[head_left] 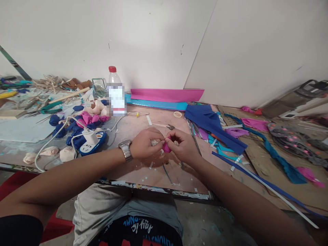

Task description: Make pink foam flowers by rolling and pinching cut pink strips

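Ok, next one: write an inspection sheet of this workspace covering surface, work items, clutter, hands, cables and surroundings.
Surface: stained tabletop, littered with white scraps.
Work items: small magenta piece, partly covered.
Clutter: crumpled blue pieces and power strip left; tape roll beyond the hands; blue sheet and cardboard right.
Hands: left hand and right hand pinch the magenta piece together.
Cables: white cord loops by the power strip.
Surroundings: pale wall behind; red-capped bottle before it.
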Action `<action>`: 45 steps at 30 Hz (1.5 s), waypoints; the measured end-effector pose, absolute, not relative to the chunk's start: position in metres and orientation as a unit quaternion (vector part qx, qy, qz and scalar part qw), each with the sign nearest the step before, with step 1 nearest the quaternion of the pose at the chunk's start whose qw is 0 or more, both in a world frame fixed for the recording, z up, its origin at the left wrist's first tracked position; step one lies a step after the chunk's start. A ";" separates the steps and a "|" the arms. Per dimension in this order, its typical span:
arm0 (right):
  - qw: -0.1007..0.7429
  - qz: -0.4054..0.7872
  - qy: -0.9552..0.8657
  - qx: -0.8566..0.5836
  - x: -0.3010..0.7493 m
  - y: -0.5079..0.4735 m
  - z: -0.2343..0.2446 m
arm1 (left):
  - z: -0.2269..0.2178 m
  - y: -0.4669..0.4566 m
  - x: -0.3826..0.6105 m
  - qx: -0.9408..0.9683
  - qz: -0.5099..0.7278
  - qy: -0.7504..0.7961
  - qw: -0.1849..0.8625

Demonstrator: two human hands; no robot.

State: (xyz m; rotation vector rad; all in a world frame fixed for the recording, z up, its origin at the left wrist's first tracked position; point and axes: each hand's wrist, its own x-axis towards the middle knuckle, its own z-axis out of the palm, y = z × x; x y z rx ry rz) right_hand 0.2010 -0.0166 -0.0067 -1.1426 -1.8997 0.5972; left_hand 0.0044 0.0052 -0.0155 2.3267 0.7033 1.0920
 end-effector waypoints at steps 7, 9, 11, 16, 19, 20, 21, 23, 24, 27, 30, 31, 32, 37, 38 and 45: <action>0.439 0.221 -0.747 -0.448 0.202 -0.020 -0.002 | -0.011 0.007 0.003 0.807 0.364 0.330 0.328; 0.437 0.204 -0.759 -0.437 0.202 -0.019 -0.001 | -0.011 0.008 0.003 0.804 0.358 0.329 0.341; 0.435 0.188 -0.773 -0.423 0.203 -0.019 -0.001 | -0.011 0.009 0.004 0.800 0.350 0.332 0.357; 0.438 0.148 -0.800 -0.384 0.207 -0.017 -0.003 | -0.013 0.010 0.005 0.771 0.363 0.338 0.399; 0.447 0.124 -0.808 -0.363 0.209 -0.017 -0.004 | -0.014 0.010 0.005 0.757 0.372 0.337 0.418; 0.450 0.116 -0.811 -0.357 0.209 -0.017 -0.004 | -0.014 0.011 0.005 0.753 0.373 0.339 0.423; 0.453 0.108 -0.813 -0.350 0.209 -0.017 -0.004 | -0.014 0.011 0.006 0.750 0.374 0.340 0.427; 0.457 0.096 -0.818 -0.334 0.209 -0.016 -0.004 | -0.014 0.011 0.006 0.743 0.378 0.341 0.435; 0.460 0.093 -0.820 -0.327 0.209 -0.016 -0.004 | -0.014 0.011 0.006 0.740 0.381 0.338 0.440; 0.466 0.086 -0.823 -0.314 0.209 -0.014 -0.005 | -0.012 0.011 0.006 0.730 0.388 0.328 0.457; 0.468 0.076 -0.826 -0.304 0.210 -0.013 -0.006 | -0.011 0.010 0.005 0.729 0.396 0.316 0.459; 0.468 0.074 -0.827 -0.303 0.211 -0.013 -0.006 | -0.011 0.010 0.005 0.730 0.397 0.311 0.461; 0.467 0.075 -0.827 -0.304 0.211 -0.013 -0.006 | -0.011 0.009 0.005 0.731 0.397 0.308 0.462; 0.450 0.135 -0.816 -0.336 0.212 -0.015 -0.003 | -0.013 0.008 0.006 0.726 0.396 0.318 0.463; 0.446 0.157 -0.808 -0.352 0.211 -0.016 -0.002 | -0.013 0.008 0.006 0.727 0.396 0.322 0.459; 0.415 0.273 -0.745 -0.445 0.207 -0.017 0.001 | -0.010 0.007 0.005 0.772 0.373 0.341 0.385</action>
